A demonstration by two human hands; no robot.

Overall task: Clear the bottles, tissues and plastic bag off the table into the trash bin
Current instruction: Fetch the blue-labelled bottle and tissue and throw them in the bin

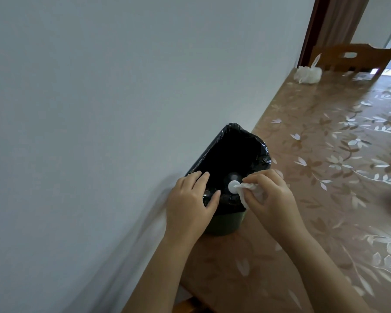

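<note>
A home dining room: a floral plastic cover on the tabletop, a wooden chair, a plain wall, and a doorway.

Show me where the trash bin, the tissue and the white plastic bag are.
trash bin (pixel 228 222), head view, on its green outer wall.
tissue (pixel 245 192), head view, on its crumpled white middle.
white plastic bag (pixel 308 74), head view, on its bunched body.
</note>
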